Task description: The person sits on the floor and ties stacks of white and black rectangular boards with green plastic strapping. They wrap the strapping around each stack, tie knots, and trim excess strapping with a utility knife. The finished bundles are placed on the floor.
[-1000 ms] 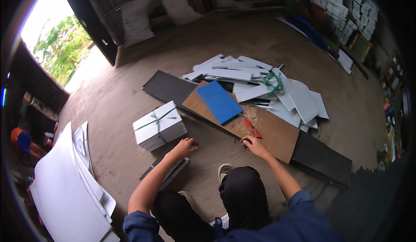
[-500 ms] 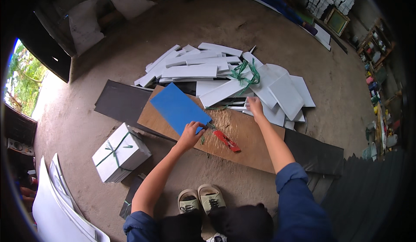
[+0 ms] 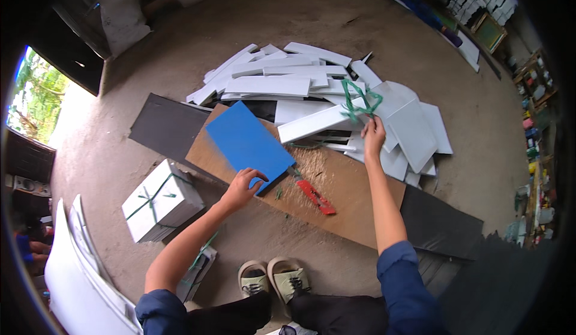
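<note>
My right hand (image 3: 374, 136) is closed on a tangle of green plastic twine (image 3: 362, 101), raised over the white strips at the right of the pile. My left hand (image 3: 242, 189) has its fingers apart and slightly curled, with nothing in them. It hovers by the near edge of a blue rectangular panel (image 3: 249, 140), and contact cannot be made out. The panel lies on a brown board (image 3: 360, 194). Right of its near corner rests a red-handled cutter (image 3: 315, 197) among pale shavings (image 3: 312, 162). A pile of white strips and sheets (image 3: 267, 85) spreads beyond the board.
A white stack tied with green twine (image 3: 162, 200) stands left of the board. Another tied bundle (image 3: 199, 270) lies near my feet. Black sheets (image 3: 441, 221) extend under the board. Large white sheets (image 3: 84, 275) lean at lower left, and a cluttered shelf (image 3: 537, 83) lines the right.
My right hand has lifted the green twine off the pile. My left hand has drawn back slightly from the blue panel's corner, its fingers opening.
</note>
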